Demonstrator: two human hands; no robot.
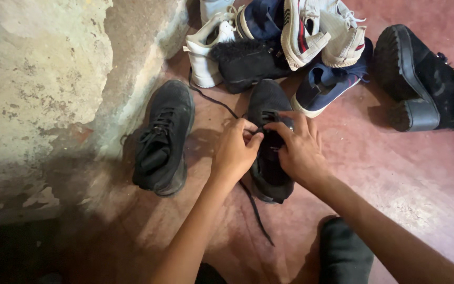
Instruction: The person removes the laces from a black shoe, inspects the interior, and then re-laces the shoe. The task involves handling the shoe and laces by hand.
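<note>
Both hands at the lace of a black shoe (269, 142) on the red floor (411, 173).
Left hand (235, 152) and right hand (298, 150) pinch the black lace (214, 100) over the tongue — fingers meeting at the eyelets; the shoe lies flat, toe away, so the lacing faces up; its mate (164, 137) lies beside the wall (43, 89), apart.

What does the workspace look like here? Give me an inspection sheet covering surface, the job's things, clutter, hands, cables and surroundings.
Surface: worn reddish floor.
Job's things: black shoe under both hands; its black lace trails loose; second black shoe apart, beside the wall.
Clutter: piled shoes behind, white sneaker, navy sneaker, black furry platform boot.
Hands: left hand and right hand pinching the lace at the eyelets.
Cables: nothing seen.
Surroundings: peeling plaster wall; dark-socked foot.
</note>
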